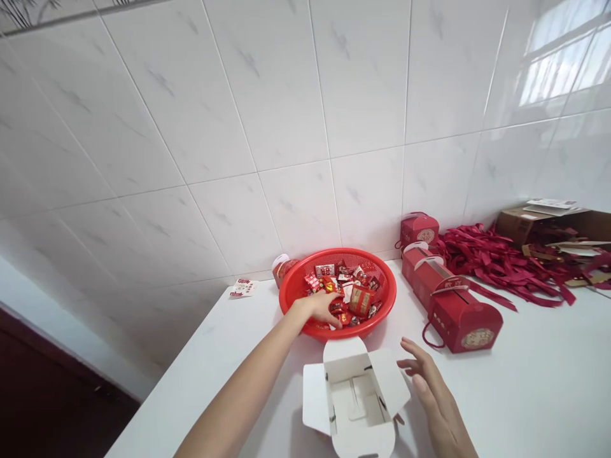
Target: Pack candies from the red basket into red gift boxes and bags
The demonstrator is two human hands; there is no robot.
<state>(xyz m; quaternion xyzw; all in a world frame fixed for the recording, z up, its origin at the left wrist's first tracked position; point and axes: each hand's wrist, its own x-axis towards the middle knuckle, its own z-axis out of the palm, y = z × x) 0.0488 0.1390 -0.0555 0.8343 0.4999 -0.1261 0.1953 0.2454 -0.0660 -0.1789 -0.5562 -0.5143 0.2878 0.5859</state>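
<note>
A red plastic basket (390,299) of wrapped sweets (361,300) stands against the wall. Over its front left part, my left hand (323,306) reaches in among the sweets with fingers apart; nothing is visibly held. In front of the basket sits an open box (356,397), white inside, its flaps spread and no sweets visible in it. My right hand (432,388) is just right of the box, fingers spread, beside its right flap. Part of a fingertip shows under that flap.
Closed red boxes (470,324) stand in a row right of the basket. Behind them lie a heap of dark red ribbons (496,264) and a cardboard box (518,227). A printed card (244,289) lies at the left table edge. Another red box (283,267) is partly behind the basket.
</note>
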